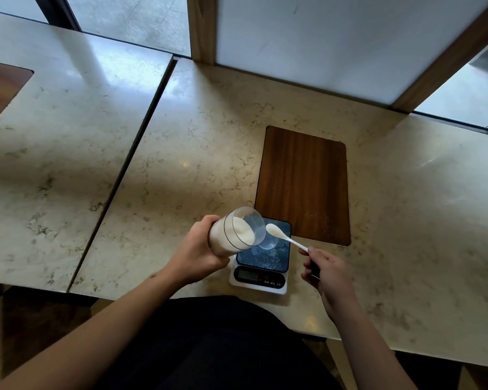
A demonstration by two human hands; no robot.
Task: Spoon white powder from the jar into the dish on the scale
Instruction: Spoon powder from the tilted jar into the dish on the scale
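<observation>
Midway stage, lower centre of frame: left hand grasping tilted jar; right hand pinching loaded spoon above dish on scale; transfer pending.

Polished stone-look worktop, cream with grey veining, glossy enough to mirror window light. Inset wooden panel, dark walnut grain, smooth satin finish. Clear jar, glass or plastic, cannot tell which, smooth and shiny, with a thin dark band round the wall. White powder inside, fine and matt. Spoon of white glossy plastic. Dish transparent and smooth. Scale with dark glossy weighing plate, speckled with pale grains, and white plastic body. Far upright: frosted matt panel in pale wood frame.
</observation>
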